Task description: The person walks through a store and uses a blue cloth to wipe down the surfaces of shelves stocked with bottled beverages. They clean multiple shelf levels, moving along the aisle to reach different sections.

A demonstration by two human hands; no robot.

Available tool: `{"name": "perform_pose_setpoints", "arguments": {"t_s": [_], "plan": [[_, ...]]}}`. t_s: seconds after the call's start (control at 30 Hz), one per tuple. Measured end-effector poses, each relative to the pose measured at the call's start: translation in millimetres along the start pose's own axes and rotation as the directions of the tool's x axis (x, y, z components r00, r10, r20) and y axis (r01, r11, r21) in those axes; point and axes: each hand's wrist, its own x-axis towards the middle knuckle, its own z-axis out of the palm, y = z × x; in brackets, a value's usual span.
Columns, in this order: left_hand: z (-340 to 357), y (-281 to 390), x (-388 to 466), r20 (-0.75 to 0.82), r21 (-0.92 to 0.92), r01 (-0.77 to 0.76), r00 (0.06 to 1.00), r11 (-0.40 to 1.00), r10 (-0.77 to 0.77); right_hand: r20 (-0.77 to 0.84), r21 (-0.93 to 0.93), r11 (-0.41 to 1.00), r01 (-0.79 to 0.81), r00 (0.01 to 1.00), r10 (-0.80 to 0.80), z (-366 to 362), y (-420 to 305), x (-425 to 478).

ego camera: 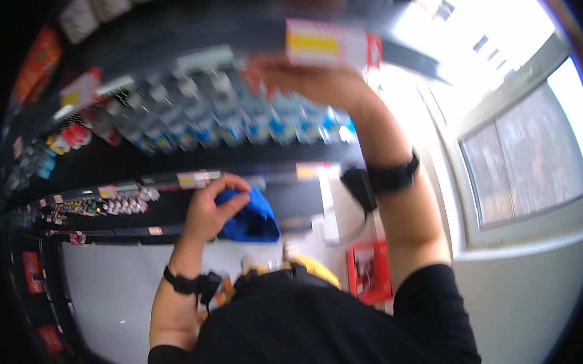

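Note:
My left hand (218,208) holds a folded blue cloth (254,219) in front of a lower shelf edge. The cloth hangs from between the thumb and fingers. My right hand (300,81) is raised to the upper shelf, its fingers spread beside a row of clear plastic bottles (231,127) with blue labels. Motion blur covers that hand, and a price tag (325,43) on the shelf edge hides part of it. Whether its fingers touch a bottle cannot be told. Black straps with small devices are on both forearms.
Dark shelves (282,157) run across the view, carrying price tags and more bottles. Small items (127,204) stand on a lower shelf at left. A red crate (369,271) is on the floor near my body. A window (523,151) and a wall lie to the right.

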Motion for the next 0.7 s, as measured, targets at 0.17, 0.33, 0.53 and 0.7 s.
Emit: {"name": "perform_pose_setpoints", "arguments": {"t_s": [0.17,0.33,0.53,0.7], "plan": [[-55,59,6,-0.245,-0.154,-0.131,0.965,0.979,0.09,-0.274,-0.243,0.969,0.049,0.955,-0.117,4,18,-24],[-102,129,0,-0.222,0.062,-0.295,0.928,0.954,0.301,-0.072,-0.221,0.957,0.187,0.976,-0.207,26,-27,-36],[-148,203,16,-0.232,0.487,-0.438,0.769,0.756,0.595,-0.053,-0.26,0.8,0.541,0.819,-0.571,4,-118,-31],[-176,257,75,-0.335,0.49,-0.417,0.72,0.765,0.607,-0.345,-0.393,0.812,0.431,0.75,-0.565,-28,-135,15]]}}
